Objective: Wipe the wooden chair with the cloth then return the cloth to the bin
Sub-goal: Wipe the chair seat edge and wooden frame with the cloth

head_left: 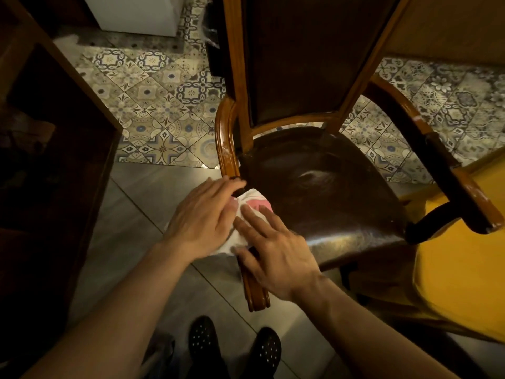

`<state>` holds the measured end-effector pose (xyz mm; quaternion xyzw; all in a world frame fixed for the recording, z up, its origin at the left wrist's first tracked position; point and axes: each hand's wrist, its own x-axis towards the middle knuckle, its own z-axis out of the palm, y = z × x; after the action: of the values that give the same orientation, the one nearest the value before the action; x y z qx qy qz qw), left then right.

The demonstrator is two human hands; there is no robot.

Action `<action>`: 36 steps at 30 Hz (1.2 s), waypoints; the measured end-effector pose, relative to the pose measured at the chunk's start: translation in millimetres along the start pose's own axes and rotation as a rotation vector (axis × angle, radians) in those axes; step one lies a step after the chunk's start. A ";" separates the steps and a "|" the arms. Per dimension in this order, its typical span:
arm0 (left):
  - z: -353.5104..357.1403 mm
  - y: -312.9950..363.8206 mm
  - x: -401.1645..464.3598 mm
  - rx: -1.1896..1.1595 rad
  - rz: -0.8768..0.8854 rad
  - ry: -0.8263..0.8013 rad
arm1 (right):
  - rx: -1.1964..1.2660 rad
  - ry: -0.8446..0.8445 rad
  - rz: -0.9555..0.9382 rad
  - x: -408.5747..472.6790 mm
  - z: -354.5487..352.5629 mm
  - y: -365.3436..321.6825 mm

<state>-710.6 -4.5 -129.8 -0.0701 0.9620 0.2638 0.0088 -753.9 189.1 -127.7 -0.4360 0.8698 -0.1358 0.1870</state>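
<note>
The wooden chair (322,170) fills the middle of the head view, with a dark glossy seat, dark padded back and orange-brown arms. A white cloth with pink patches (252,201) lies over its near left armrest. My left hand (203,218) presses on the cloth's left side, fingers curled over it. My right hand (270,253) lies flat on the cloth and the armrest, fingers spread. Both hands cover most of the cloth. No bin is in view.
A dark wooden cabinet (54,149) stands at the left. Something covered in yellow fabric (459,269) sits to the right of the chair. A white appliance (136,12) stands at the back. The floor is patterned tile (153,99), then grey tile (142,203). My black shoes (235,348) are below.
</note>
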 end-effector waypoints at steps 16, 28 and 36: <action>46.8 -11.1 10.0 0.145 0.178 -0.134 | -0.059 0.045 -0.208 -65.9 25.3 7.1; 56.6 -9.8 8.7 0.013 0.135 -0.013 | -0.105 0.113 -0.283 -74.8 28.4 11.4; 48.7 -16.0 10.6 -0.025 0.158 -0.028 | -0.016 0.120 -0.133 -5.0 20.5 5.9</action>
<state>-719.8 5.3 -180.3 0.0098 0.9609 0.2768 0.0003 -746.2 195.1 -147.4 -0.4855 0.8495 -0.1668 0.1217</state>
